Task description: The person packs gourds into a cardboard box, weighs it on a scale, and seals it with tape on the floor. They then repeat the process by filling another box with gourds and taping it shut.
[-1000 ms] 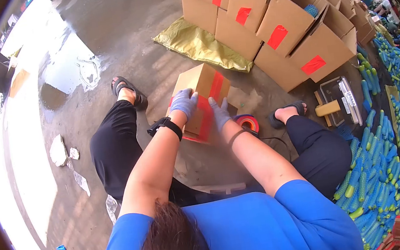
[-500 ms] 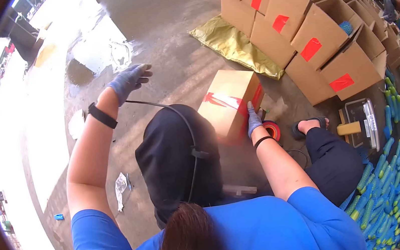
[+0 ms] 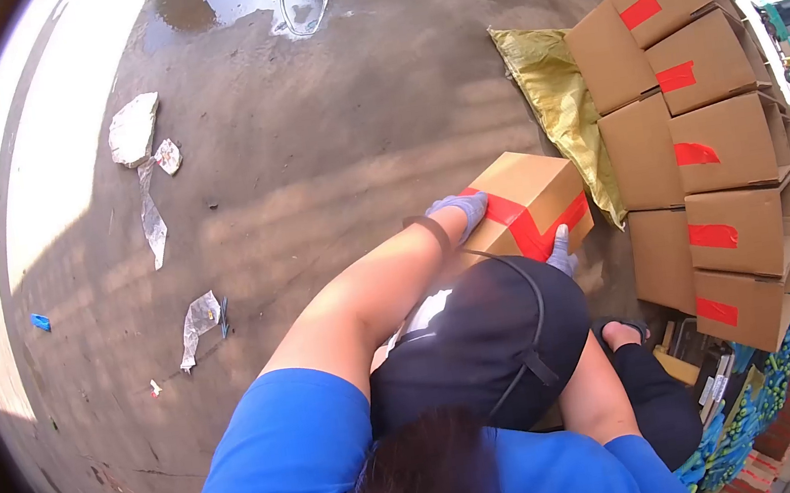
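A cardboard box (image 3: 530,176) with red tape over its top and side stands on the floor ahead of me. My left hand (image 3: 463,211), in a pale glove, grips its left edge. On the near right side, my right hand (image 3: 562,253), also gloved, holds the box by its taped face, fingers pointing up. The dark rounded shape (image 3: 477,335) with a cable across it hides the box's lower near part and some of my right wrist.
Stacked open cartons (image 3: 726,143) with red tape pieces stand at the right, beside a yellow sack (image 3: 556,106). Blue-green netted items (image 3: 730,442) lie at lower right. Plastic scraps (image 3: 198,324), a white chunk (image 3: 134,131) and a wet patch (image 3: 233,3) are on the floor at left.
My left hand has come from the air at the left onto the box. The box's taped side now faces me more. My right hand stays on it; the view has swung round.
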Motion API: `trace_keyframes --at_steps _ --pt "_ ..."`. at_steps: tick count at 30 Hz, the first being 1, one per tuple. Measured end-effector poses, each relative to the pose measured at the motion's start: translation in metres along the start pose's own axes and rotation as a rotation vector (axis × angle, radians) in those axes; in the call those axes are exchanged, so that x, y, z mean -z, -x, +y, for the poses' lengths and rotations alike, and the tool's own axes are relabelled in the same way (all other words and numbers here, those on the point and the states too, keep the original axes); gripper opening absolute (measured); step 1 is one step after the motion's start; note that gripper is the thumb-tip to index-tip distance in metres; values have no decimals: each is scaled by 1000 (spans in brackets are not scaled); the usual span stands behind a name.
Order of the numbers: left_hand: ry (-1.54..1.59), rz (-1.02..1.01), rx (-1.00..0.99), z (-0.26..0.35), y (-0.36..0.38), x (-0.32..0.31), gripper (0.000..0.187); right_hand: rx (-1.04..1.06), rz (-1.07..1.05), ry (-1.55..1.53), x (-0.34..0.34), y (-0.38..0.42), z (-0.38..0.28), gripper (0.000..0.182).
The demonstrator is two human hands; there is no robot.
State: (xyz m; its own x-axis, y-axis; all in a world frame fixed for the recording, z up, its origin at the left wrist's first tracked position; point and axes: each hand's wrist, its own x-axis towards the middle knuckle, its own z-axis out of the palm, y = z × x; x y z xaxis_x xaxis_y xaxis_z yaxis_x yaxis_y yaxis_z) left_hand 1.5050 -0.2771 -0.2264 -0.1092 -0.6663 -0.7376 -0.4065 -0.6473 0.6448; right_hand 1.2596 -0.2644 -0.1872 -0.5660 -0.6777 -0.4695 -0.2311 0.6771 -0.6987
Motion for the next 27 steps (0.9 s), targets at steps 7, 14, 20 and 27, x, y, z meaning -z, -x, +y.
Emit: trace_keyframes --at_steps 7,14,20,27 --pt "69 307 247 32 94 54 79 58 -495 -618 -46 -28 37 75" --pt "-178 1051 420 -87 233 155 70 -528 -1223 -249 -118 220 -52 58" --pt "-270 721 779 -256 279 131 105 475 -1379 712 -132 166 -6 56" --pt "-265 760 655 -257 282 132 72 831 -769 881 45 39 -119 61"
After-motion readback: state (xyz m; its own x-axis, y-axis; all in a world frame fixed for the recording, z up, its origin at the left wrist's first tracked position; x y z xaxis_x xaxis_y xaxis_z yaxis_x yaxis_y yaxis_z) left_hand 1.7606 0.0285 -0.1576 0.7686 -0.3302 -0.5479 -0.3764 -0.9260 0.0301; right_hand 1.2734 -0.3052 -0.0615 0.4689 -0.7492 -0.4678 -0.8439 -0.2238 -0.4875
